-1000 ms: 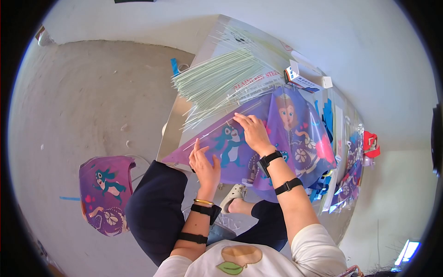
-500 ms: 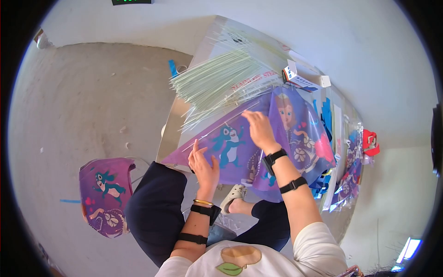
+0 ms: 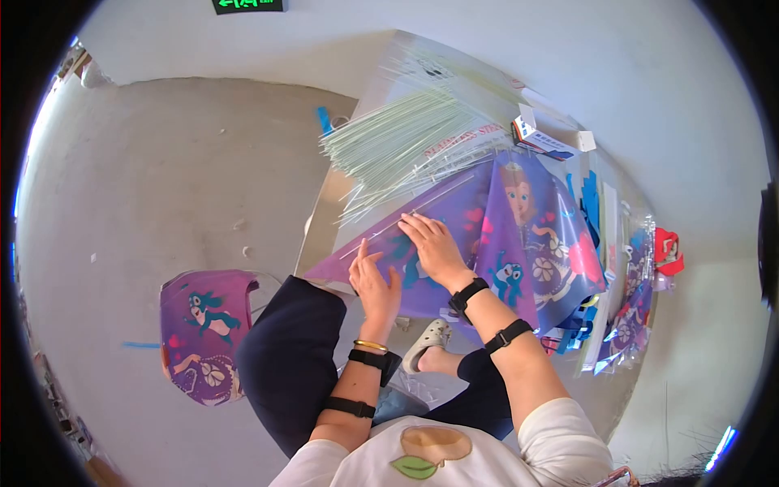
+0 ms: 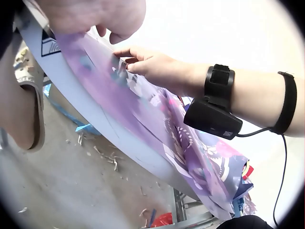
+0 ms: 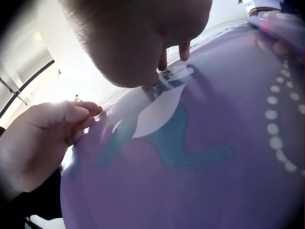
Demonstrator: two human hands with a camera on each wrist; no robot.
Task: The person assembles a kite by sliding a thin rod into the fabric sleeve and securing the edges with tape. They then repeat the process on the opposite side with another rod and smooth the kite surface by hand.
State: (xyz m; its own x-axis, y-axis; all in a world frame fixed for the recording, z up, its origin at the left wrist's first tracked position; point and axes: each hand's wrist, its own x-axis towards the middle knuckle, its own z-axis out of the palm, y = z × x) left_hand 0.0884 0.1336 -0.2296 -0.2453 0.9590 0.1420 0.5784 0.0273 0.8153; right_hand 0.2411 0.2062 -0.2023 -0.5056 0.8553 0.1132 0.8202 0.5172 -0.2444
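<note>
A purple kite sheet (image 3: pixel 454 211) printed with a teal cartoon figure lies over the near corner of a metal table (image 3: pixel 324 219). My right hand (image 3: pixel 434 243) rests flat on it, fingers straight, fingertips pressing near a thin white rod (image 3: pixel 446 193) that runs along the sheet. My left hand (image 3: pixel 375 280) rests just beside it on the sheet's near edge, fingers straight and together. In the left wrist view the right hand (image 4: pixel 152 69) touches the sheet (image 4: pixel 157 119) with its fingertips. The right wrist view shows the right hand (image 5: pixel 138 38) pressing the print (image 5: pixel 214 157), with the left hand (image 5: pixel 47 138) close by.
A fanned bundle of thin pale rods (image 3: pixel 398 142) lies on the table's far part. A small box (image 3: pixel 540 140) sits behind the kite. More kite sheets (image 3: pixel 633 300) are stacked at the right. Another purple kite (image 3: pixel 207 333) lies on the concrete floor at my left.
My right hand has drawn back from the kite's middle toward the left hand and now presses near the rod. The left hand has stayed at the near edge.
</note>
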